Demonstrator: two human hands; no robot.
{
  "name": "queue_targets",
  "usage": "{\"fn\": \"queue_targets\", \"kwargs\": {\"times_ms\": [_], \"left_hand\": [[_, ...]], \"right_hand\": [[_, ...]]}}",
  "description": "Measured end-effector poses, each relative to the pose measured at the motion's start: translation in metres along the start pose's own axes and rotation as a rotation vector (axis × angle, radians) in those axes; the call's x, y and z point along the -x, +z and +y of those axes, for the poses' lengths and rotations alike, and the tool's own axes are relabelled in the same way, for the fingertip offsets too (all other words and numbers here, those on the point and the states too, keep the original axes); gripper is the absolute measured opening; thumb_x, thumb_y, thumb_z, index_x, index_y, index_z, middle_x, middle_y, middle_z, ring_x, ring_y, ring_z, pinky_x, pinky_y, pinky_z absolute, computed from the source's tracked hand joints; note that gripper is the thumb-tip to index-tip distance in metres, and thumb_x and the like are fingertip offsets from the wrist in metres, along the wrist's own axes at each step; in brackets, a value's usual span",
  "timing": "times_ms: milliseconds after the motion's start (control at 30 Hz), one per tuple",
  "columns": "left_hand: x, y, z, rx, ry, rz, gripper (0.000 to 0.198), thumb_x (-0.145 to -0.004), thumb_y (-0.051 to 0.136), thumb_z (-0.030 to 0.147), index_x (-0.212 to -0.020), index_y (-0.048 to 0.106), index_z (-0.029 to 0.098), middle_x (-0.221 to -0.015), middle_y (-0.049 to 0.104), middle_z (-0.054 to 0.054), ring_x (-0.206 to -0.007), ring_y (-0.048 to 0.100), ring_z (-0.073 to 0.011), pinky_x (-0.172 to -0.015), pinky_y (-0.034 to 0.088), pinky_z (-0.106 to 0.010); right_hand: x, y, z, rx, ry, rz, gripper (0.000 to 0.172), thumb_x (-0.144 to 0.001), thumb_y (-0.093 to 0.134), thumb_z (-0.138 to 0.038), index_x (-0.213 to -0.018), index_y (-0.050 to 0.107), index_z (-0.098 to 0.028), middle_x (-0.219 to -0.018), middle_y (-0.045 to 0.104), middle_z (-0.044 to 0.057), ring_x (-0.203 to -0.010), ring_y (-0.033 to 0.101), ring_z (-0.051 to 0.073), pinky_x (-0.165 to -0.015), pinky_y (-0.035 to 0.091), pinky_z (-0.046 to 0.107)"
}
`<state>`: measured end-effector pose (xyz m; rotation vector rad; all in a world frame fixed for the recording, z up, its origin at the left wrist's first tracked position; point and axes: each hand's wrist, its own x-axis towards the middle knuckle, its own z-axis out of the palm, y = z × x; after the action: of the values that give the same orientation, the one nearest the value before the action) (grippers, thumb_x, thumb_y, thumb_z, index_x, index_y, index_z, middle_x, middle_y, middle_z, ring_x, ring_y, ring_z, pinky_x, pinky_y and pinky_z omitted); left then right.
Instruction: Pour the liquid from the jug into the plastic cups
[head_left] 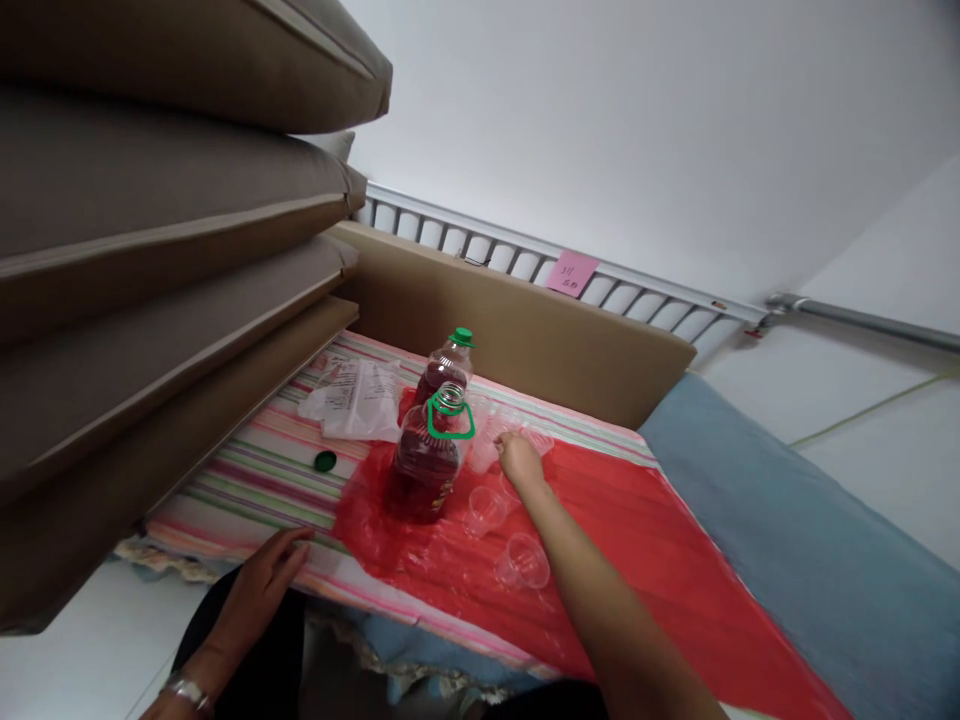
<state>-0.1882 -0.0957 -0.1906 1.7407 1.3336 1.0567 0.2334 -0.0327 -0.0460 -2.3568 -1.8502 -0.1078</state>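
Observation:
My right hand (519, 457) reaches across a red plastic sheet (637, 540) and closes its fingers on a clear plastic cup (486, 445) in a cluster behind the bottles. Just left of it stands an uncapped bottle of dark red drink (426, 460) with a green ring at its neck. Behind that stands a second bottle (448, 366) with its green cap on. A loose green cap (325, 461) lies on the striped cloth. My left hand (264, 580) rests flat, fingers spread, on the near edge of the striped cloth (247, 470).
Two more clear cups (486, 508) (523, 560) lie on the red sheet near my forearm. A clear plastic bag (358, 400) sits at the back left. Stacked brown cushions (150, 250) overhang the left side. A cardboard panel (540, 340) and a blue mattress (810, 540) border the area.

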Motion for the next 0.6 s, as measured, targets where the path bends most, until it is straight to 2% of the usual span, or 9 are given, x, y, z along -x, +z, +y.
{"fn": "queue_targets", "kwargs": {"times_ms": [167,333,467,533,600], "left_hand": [[-0.001,0.0,0.003,0.013,-0.014,-0.017,0.038,-0.085,0.05,0.051,-0.105,0.067,0.024,-0.112,0.071,-0.006,-0.107,0.065,-0.0242,-0.096,0.05,-0.037],[0.0,-0.001,0.002,0.022,-0.037,-0.024,0.04,-0.085,0.05,0.053,-0.105,0.066,0.023,-0.113,0.071,-0.007,-0.108,0.064,-0.0244,-0.096,0.049,-0.039],[0.0,-0.002,0.001,0.026,-0.039,-0.021,0.04,-0.084,0.05,0.053,-0.105,0.066,0.024,-0.111,0.072,-0.005,-0.105,0.065,-0.0235,-0.093,0.052,-0.036],[-0.001,-0.001,-0.001,0.011,-0.026,-0.024,0.04,-0.083,0.05,0.054,-0.104,0.067,0.024,-0.111,0.072,-0.005,-0.105,0.066,-0.0235,-0.093,0.052,-0.036],[-0.002,-0.001,-0.002,-0.009,-0.013,-0.025,0.04,-0.083,0.05,0.054,-0.103,0.068,0.024,-0.11,0.072,-0.004,-0.105,0.066,-0.0238,-0.093,0.052,-0.037]], "right_hand": [[0.001,-0.011,-0.002,0.009,0.004,0.017,0.026,-0.091,0.049,-0.018,-0.103,0.073,-0.016,-0.108,0.071,0.01,-0.101,0.064,0.019,-0.082,0.042,0.023],[0.012,-0.04,0.001,0.0,-0.02,0.093,0.025,-0.091,0.05,-0.02,-0.103,0.072,-0.018,-0.109,0.071,0.009,-0.101,0.064,0.019,-0.083,0.043,0.023],[0.04,-0.064,0.032,-0.002,0.038,0.172,0.029,-0.094,0.045,-0.024,-0.109,0.069,-0.017,-0.113,0.069,0.011,-0.104,0.063,0.02,-0.086,0.043,0.026],[0.057,-0.065,0.054,0.006,0.092,0.17,0.029,-0.094,0.045,-0.024,-0.106,0.07,-0.014,-0.109,0.07,0.012,-0.101,0.064,0.022,-0.085,0.044,0.027],[0.072,-0.055,0.074,0.016,0.146,0.137,0.027,-0.093,0.047,-0.023,-0.097,0.072,-0.012,-0.1,0.072,0.014,-0.095,0.066,0.023,-0.082,0.045,0.027]]}}
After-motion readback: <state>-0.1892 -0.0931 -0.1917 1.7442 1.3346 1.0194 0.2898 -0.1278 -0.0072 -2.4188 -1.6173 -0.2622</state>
